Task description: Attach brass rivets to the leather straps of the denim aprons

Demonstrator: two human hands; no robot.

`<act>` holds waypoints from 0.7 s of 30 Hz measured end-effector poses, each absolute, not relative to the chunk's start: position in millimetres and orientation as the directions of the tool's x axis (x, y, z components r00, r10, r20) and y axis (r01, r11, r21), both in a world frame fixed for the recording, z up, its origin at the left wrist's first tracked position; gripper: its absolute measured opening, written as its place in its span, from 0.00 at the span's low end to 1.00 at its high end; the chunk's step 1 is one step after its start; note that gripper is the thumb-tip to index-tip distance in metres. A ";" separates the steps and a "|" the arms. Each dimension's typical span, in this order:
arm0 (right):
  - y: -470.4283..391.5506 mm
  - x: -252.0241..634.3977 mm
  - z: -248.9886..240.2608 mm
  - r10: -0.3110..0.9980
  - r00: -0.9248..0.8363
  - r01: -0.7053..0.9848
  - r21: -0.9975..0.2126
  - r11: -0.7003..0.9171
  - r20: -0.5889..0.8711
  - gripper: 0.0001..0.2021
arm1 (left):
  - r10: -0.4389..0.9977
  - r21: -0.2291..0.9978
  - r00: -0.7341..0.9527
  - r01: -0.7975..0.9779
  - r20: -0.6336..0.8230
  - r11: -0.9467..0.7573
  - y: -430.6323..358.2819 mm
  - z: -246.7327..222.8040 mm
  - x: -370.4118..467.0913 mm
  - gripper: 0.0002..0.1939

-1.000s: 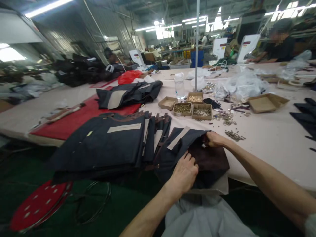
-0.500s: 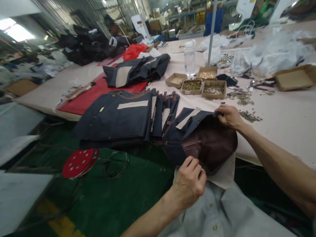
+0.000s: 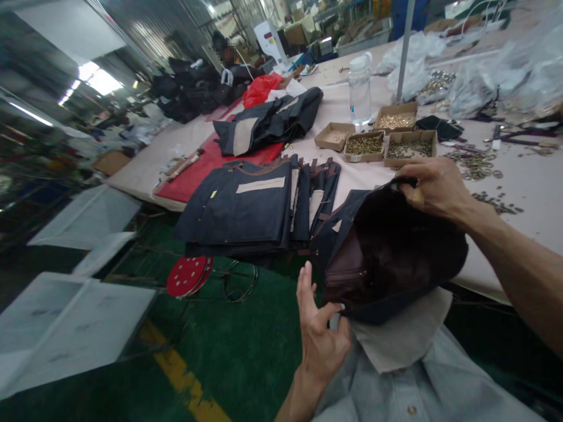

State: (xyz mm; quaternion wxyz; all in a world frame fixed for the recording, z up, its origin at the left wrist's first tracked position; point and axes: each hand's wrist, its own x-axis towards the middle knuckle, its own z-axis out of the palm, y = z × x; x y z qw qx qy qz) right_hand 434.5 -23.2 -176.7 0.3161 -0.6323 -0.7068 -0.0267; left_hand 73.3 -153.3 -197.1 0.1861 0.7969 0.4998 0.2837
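Note:
A dark navy cloth bag (image 3: 391,308) with a brown lining lies over the table edge and my lap, its mouth spread wide toward me. My right hand (image 3: 433,187) grips the far upper rim, fingers curled over the edge. At the near rim is my left hand (image 3: 323,331); thumb and forefinger pinch the edge while other fingers stretch upward. A zip shows on the lining inside. Left of the bag sits a stack of folded navy bags (image 3: 241,205) with beige strips and brown trim.
Small cardboard trays (image 3: 365,146) of metal fittings stand behind the bag, near a clear water bottle (image 3: 359,91). Loose fittings (image 3: 497,202) and plastic bags (image 3: 505,76) lie to the right. A red stool (image 3: 187,276) stands left below the table. A metal pole (image 3: 404,50) rises from the table.
The bag's mouth has opened wider, showing more lining. My left hand has shifted its hold along the near rim and stretched some fingers out. The camera view has swung left.

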 end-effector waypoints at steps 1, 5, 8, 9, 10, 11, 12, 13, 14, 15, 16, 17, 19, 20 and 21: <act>-21.3 430.9 -172.5 0.874 -0.010 0.916 -0.345 0.202 0.486 0.10 | 0.929 0.629 0.310 0.686 0.202 -0.366 -151.6 -197.9 70.3 0.09; -14.7 415.6 -155.1 0.867 -0.039 0.947 -0.258 0.190 0.497 0.12 | 0.957 0.762 0.278 0.636 -0.078 -0.123 -147.1 -203.5 58.9 0.21; -12.9 405.5 -139.5 0.889 -0.037 0.969 -0.202 0.144 0.457 0.11 | 0.982 0.826 0.160 0.563 -0.101 -0.007 -146.5 -206.3 54.9 0.14; -12.8 403.3 -134.4 0.894 -0.026 0.973 -0.193 0.125 0.447 0.11 | 0.996 0.828 0.055 0.560 -0.073 0.030 -146.1 -206.4 53.9 0.12; -12.8 401.8 -129.6 0.896 -0.014 0.976 -0.187 0.108 0.443 0.11 | 0.997 0.823 -0.066 0.565 -0.028 0.060 -145.4 -205.8 52.9 0.12; -12.8 401.1 -125.4 0.895 0.001 0.979 -0.184 0.090 0.445 0.11 | 0.984 0.817 -0.176 0.571 0.027 0.080 -144.3 -204.4 51.6 0.12; -12.9 401.1 -121.8 0.893 0.021 0.980 -0.185 0.070 0.451 0.11 | 0.963 0.816 -0.257 0.572 0.081 0.084 -143.0 -202.1 50.3 0.12; -13.0 401.5 -118.9 0.890 0.044 0.981 -0.190 0.049 0.454 0.11 | 0.943 0.822 -0.305 0.565 0.129 0.071 -141.7 -198.9 49.0 0.12; -13.3 402.3 -116.7 0.888 0.067 0.979 -0.200 0.029 0.455 0.11 | 0.930 0.832 -0.327 0.553 0.167 0.045 -140.6 -194.9 47.8 0.12; -13.8 403.3 -115.2 0.885 0.090 0.976 -0.216 0.012 0.456 0.11 | 0.921 0.843 -0.334 0.537 0.200 0.012 -139.8 -190.2 47.1 0.12; -14.5 404.4 -114.5 0.882 0.114 0.972 -0.235 -0.003 0.458 0.11 | 0.914 0.852 -0.334 0.523 0.232 -0.025 -139.7 -184.6 46.9 0.11; -15.4 405.8 -114.5 0.876 0.135 0.967 -0.255 -0.015 0.462 0.10 | 0.905 0.855 -0.331 0.515 0.267 -0.063 -140.3 -178.3 47.5 0.10; -17.5 409.4 -117.5 0.861 0.167 0.958 -0.284 -0.027 0.481 0.10 | 0.878 0.835 -0.316 0.529 0.360 -0.151 -143.9 -162.5 51.4 0.09; -18.4 411.9 -121.0 0.848 0.183 0.955 -0.296 -0.032 0.497 0.10 | 0.859 0.804 -0.292 0.559 0.421 -0.203 -146.6 -153.1 54.9 0.08; -18.8 415.2 -126.3 0.833 0.198 0.951 -0.309 -0.035 0.516 0.10 | 0.835 0.754 -0.242 0.598 0.494 -0.272 -149.8 -142.9 59.5 0.08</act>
